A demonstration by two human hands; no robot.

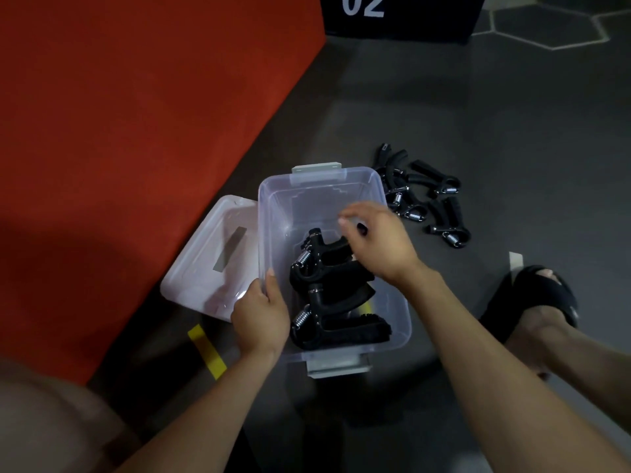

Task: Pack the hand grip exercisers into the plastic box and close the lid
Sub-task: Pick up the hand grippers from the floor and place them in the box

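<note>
**Box open, exercisers partly packed**

Your clear plastic box point(392, 295) sits open on the dark floor point(478, 107), with a grey latch point(317, 167) at its far end and another point(336, 365) at its near end. The lid point(208, 264) lies flat on the floor just left of the box, touching its left wall and resting against the edge of the red mat point(136, 114).

Several black hand grip exercisers point(327, 302) with metal springs lie stacked inside the box. A second group of exercisers point(423, 196) lies loose on the floor just beyond the box's far right corner. A strip of yellow tape point(207, 349) marks the floor near your left wrist, and your foot in a black sandal point(532, 302) rests to the right of the box.

Your left hand point(261, 315) grips the left rim of the box, thumb over the edge. Your right hand point(379, 237) hovers over the box interior with fingers loosely curled; a small dark end shows beside the fingers, but you cannot tell whether the hand holds it.
</note>
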